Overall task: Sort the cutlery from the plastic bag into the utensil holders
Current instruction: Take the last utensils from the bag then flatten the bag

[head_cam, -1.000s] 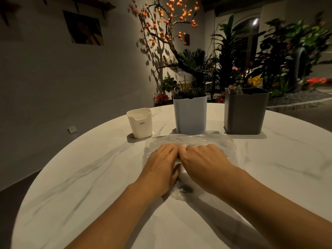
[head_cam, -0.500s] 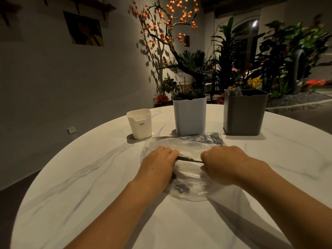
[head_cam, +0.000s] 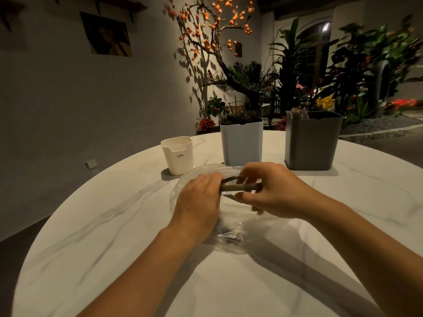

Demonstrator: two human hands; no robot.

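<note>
**A:** Where is the bag right now?

**B:** The clear plastic bag (head_cam: 231,234) lies crumpled on the white marbled tabletop (head_cam: 96,236), right in front of me, under and between both my hands. Some dark cutlery (head_cam: 230,236) shows through the plastic near its closer end, too blurred for me to say which pieces.

**A:** And your hands?

**B:** My left hand (head_cam: 199,202) rests palm down on the bag, its fingers curled over the plastic at the end of a dark handle (head_cam: 240,186). My right hand (head_cam: 272,191) has fingers and thumb curled around that same handle, which lies roughly level between the two hands. A second thin dark piece shows just above it; I cannot tell what kind of utensil either one is.

**A:** What about the holders?

**B:** Three stand in a row beyond the bag. The small white holder (head_cam: 178,154) is on the left, just beside the bag's far edge. The light grey holder (head_cam: 241,143) is in the middle, with dark utensil tops showing above its rim. The dark grey holder (head_cam: 312,140) is on the right, with a few pale pieces sticking up at its left corner.

**A:** Anything behind the tabletop?

**B:** A branch with orange fruits (head_cam: 212,26) against the wall and leafy plants (head_cam: 357,65).
</note>
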